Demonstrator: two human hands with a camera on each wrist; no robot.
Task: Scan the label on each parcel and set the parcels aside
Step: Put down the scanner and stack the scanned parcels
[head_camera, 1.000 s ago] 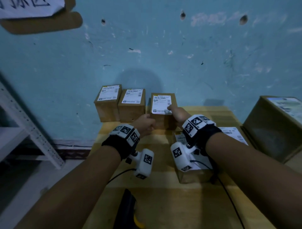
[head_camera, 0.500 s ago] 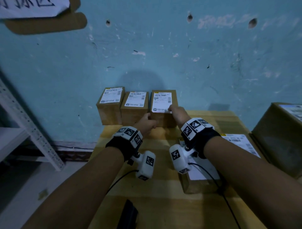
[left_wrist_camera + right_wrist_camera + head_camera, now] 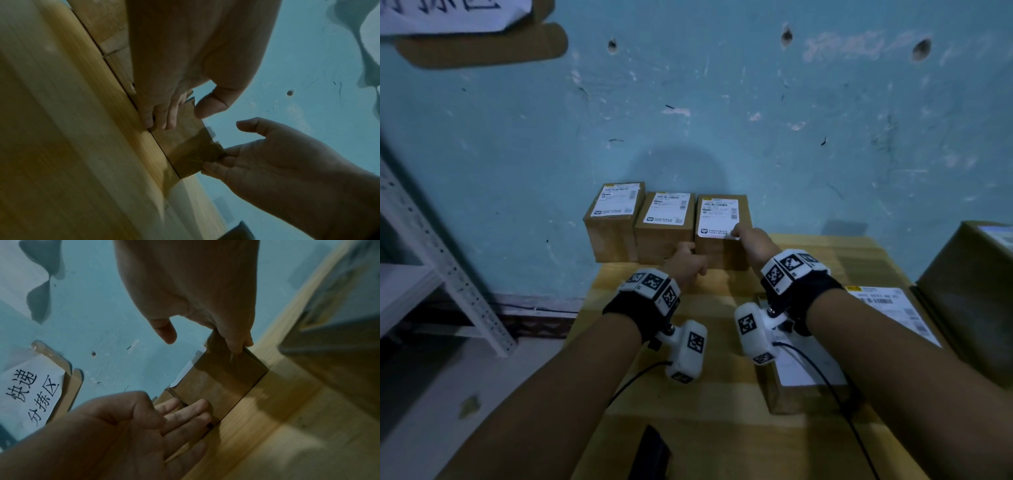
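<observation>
Three small brown parcels with white labels stand in a row against the blue wall at the far edge of the wooden table (image 3: 722,428). Both hands are on the rightmost parcel (image 3: 722,222). My left hand (image 3: 688,260) presses straight fingers (image 3: 164,118) against the parcel's front face (image 3: 185,142), near its lower left corner. My right hand (image 3: 750,240) has its fingers (image 3: 236,344) laid on the parcel's right side, with the thumb (image 3: 166,332) raised off the top. The middle parcel (image 3: 666,222) and the left parcel (image 3: 614,219) stand untouched.
A flat labelled parcel (image 3: 808,377) lies under my right forearm, with another labelled parcel (image 3: 893,308) beside it. A large brown box (image 3: 969,294) stands at the right. A black scanner (image 3: 650,455) lies at the near edge. A metal shelf (image 3: 431,257) stands left of the table.
The rightmost parcel has slid a little away from me, up to the wall and into line with the other two. Both hands went forward with it.
</observation>
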